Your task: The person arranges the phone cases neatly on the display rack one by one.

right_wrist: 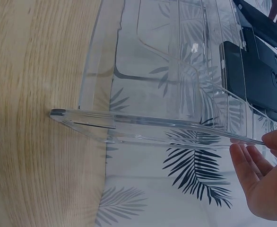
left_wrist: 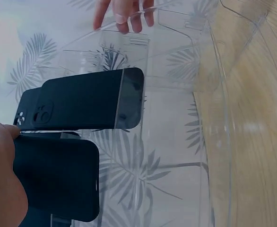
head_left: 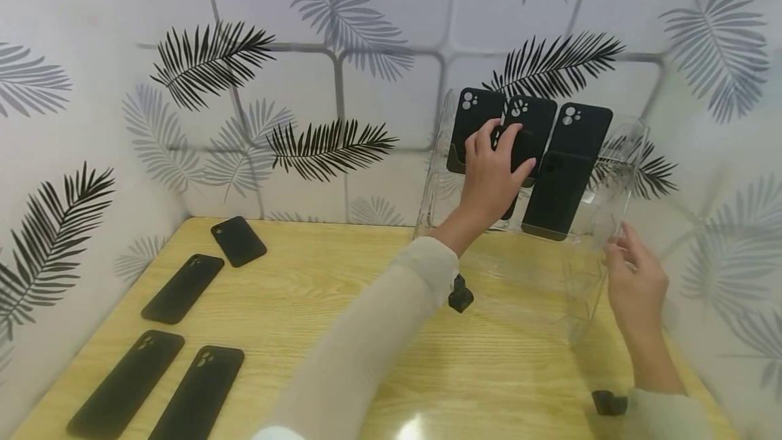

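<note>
My left hand (head_left: 491,175) grips a black phone case (left_wrist: 58,175) by its edges, in front of the top part of a clear acrylic rack (head_left: 568,270). Behind the held case, another black case (head_left: 522,108) leans in the rack. A further case (head_left: 475,104) stands to its left, partly covered by my fingers. On the right, two cases overlap, the front one (head_left: 556,195) lower than the rear one (head_left: 583,124). My right hand (head_left: 638,284) pinches the rack's right side panel (right_wrist: 186,124) between thumb and fingers.
Several black phone cases, including one (head_left: 125,386) near the front, lie on the left of the wooden table (head_left: 293,290). A small black object (head_left: 461,295) sits by the rack's left foot, and another (head_left: 609,402) near my right sleeve. A leaf-patterned wall (head_left: 391,100) stands close behind.
</note>
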Motion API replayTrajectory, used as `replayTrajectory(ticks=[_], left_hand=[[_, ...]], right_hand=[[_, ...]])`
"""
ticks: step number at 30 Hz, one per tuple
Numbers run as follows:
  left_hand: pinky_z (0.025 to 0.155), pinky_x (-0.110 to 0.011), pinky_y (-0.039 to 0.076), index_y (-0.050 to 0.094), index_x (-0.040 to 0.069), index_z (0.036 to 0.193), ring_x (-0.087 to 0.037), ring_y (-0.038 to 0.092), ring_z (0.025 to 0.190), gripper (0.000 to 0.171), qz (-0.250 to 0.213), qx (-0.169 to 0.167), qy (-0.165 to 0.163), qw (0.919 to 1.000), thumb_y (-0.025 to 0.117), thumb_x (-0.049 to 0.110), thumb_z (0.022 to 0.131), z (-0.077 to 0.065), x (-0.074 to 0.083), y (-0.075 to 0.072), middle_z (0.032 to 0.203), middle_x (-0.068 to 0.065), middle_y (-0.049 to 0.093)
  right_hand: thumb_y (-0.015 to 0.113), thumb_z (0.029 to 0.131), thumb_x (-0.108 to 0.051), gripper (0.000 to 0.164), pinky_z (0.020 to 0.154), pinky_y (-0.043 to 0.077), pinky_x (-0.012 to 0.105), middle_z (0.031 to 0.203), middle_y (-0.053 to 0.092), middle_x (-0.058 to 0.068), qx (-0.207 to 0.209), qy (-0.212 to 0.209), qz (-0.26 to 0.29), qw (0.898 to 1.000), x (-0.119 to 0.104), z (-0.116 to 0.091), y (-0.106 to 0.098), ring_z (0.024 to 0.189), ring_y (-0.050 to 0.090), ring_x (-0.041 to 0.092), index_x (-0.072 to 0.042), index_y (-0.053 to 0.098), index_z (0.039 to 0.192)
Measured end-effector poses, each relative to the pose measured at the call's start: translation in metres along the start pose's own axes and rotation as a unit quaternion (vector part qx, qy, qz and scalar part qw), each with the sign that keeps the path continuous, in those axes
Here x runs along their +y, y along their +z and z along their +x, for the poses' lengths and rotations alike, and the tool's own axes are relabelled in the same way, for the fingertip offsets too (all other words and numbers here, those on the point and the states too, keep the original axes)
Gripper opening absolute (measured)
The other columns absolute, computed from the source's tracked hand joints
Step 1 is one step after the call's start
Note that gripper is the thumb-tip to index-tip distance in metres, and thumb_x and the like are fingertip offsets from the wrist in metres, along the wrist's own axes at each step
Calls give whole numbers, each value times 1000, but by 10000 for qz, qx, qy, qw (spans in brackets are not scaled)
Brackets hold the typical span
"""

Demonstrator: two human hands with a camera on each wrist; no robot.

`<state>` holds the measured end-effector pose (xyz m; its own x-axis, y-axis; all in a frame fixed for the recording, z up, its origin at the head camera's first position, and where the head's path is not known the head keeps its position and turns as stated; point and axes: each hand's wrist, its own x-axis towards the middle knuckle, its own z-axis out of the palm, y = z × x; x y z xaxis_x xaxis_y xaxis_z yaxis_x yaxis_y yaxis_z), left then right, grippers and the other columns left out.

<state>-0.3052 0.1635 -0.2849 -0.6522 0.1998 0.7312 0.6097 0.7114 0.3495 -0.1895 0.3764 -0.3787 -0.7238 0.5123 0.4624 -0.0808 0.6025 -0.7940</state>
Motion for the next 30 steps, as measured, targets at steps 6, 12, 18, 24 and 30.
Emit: replayTrajectory(ticks=[6,12,18,24,30], left_hand=[[116,-30,31,46,22,148,-24,32,139,59,444,58,4,9990,62,47,98,-2,0,14,155,-9,33],[115,-30,32,44,22,148,-24,31,139,58,532,179,-50,9984,61,47,99,-2,2,22,155,-9,31],[115,-30,33,44,22,148,-24,31,138,56,515,239,-156,9983,61,46,100,-1,4,30,154,-8,31],[115,-31,33,46,23,147,-24,31,137,56,661,231,-270,9972,62,46,99,-5,2,38,153,-7,32],[114,-33,33,47,22,146,-24,33,135,56,911,308,-214,9951,62,47,99,-9,-1,44,151,-8,35]], right_hand=[[54,103,-21,46,78,45,2,129,65,16,-2,-44,15,10000,1,0,1,81,54,-18,-24,52,149],[53,103,-22,47,79,46,3,130,64,17,-37,26,29,10000,0,0,0,81,54,-18,-24,51,150],[53,103,-22,47,82,48,5,131,64,15,-69,121,25,9999,-2,0,-2,82,55,-17,-23,51,150],[53,103,-22,47,79,47,4,132,64,15,-129,178,38,9998,-2,-1,-3,81,56,-16,-27,49,150],[53,103,-22,47,78,46,3,130,64,15,-90,86,17,9999,1,1,-2,80,55,-17,-26,50,150]])
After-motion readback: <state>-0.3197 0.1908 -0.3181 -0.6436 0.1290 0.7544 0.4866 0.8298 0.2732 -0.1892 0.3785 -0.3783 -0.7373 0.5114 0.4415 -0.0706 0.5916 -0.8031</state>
